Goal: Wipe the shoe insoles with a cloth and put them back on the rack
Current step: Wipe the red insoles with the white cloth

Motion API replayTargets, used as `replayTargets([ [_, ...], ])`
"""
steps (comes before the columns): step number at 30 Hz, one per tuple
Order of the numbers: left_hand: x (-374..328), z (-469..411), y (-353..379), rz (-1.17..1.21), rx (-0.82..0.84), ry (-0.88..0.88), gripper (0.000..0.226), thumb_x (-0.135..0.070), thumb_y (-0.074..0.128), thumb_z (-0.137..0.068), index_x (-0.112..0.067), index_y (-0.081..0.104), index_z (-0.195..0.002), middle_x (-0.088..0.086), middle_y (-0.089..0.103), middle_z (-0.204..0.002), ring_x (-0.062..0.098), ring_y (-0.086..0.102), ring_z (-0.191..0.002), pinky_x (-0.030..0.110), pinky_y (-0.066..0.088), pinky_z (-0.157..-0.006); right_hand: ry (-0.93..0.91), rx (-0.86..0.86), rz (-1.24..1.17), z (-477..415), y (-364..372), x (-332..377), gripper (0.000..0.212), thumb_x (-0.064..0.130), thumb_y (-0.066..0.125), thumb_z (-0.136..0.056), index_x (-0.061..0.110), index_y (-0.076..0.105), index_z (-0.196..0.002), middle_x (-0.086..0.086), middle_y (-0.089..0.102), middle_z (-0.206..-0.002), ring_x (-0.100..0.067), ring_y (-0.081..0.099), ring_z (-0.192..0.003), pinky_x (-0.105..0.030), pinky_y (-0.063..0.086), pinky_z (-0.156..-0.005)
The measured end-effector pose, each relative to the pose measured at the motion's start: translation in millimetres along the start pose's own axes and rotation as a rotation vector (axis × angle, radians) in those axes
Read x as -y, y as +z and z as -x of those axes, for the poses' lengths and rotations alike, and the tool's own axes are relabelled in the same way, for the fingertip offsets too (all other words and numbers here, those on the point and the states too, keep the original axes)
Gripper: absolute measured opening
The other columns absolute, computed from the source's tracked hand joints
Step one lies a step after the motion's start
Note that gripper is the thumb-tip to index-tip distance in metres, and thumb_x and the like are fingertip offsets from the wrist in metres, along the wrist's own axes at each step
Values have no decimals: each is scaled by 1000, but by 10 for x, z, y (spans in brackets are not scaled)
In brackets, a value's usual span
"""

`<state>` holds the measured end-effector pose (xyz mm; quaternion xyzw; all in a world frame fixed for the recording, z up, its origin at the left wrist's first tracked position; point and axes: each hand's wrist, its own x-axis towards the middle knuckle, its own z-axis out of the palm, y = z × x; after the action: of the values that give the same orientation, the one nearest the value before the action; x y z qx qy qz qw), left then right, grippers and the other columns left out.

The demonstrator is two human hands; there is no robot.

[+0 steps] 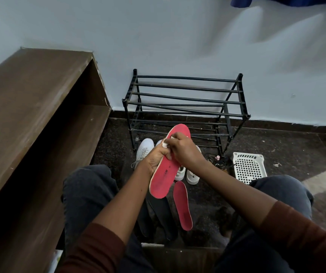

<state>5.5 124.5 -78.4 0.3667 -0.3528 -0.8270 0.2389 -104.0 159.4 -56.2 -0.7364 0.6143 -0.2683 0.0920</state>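
Observation:
My left hand (155, 157) grips a red insole (164, 178) by its left edge and holds it tilted above the floor, toe end pointing away. My right hand (181, 147) presses a small white cloth (166, 143) onto the insole's upper half, fingers curled over the cloth. A second red insole (182, 205) lies flat on the dark floor just below the held one. Dark insoles (162, 215) lie beside it on the left. The black bar rack (185, 99) stands bare against the wall beyond my hands.
White sneakers (144, 150) sit on the floor in front of the rack, partly hidden by my hands. A white perforated basket (248, 166) rests to the right. A brown wooden shelf unit (30, 115) fills the left side. My knees frame the floor space.

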Motion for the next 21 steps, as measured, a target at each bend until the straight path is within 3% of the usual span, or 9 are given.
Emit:
replayTargets([
  [4,23,42,43,-24,87,-17,78,12,32,-50,-17,51,-120,18,62,-89,36,61,-76,37,56,-59,71,-16,102,-134,-76,-208,18,-3,54,-78,-4,69,-88,-26,57,-90,-40,59,-78,-40,49,-67],
  [7,45,65,55,-35,131,-55,82,18,26,-59,-23,49,-126,17,58,-103,38,55,-87,42,57,-65,180,-11,173,-227,-166,-396,21,-5,52,-81,-4,68,-93,-23,53,-97,-37,54,-89,-39,44,-74],
  [11,48,56,59,-52,105,-65,82,15,33,-50,-24,55,-119,17,59,-99,39,56,-87,44,56,-67,133,41,196,-202,-189,-325,21,-1,49,-86,-4,67,-97,-22,51,-109,-35,49,-97,-39,43,-80],
  [14,38,38,79,-123,36,-72,66,20,29,-60,-14,54,-111,20,59,-88,36,61,-73,35,56,-58,-15,125,194,-109,-112,-153,21,4,52,-88,-4,65,-102,-23,51,-115,-36,49,-101,-42,44,-82],
  [17,27,61,109,-188,14,-66,54,23,25,-65,-5,54,-101,19,60,-77,32,63,-67,31,54,-57,-105,140,185,-5,-66,-82,20,1,53,-82,-6,65,-96,-28,54,-107,-41,55,-91,-44,48,-73],
  [21,35,78,119,-112,49,-38,74,19,29,-58,-17,51,-119,18,58,-90,30,64,-73,35,57,-59,-47,44,204,-28,-75,-214,20,2,55,-74,-4,67,-89,-27,58,-94,-42,58,-77,-41,50,-62],
])
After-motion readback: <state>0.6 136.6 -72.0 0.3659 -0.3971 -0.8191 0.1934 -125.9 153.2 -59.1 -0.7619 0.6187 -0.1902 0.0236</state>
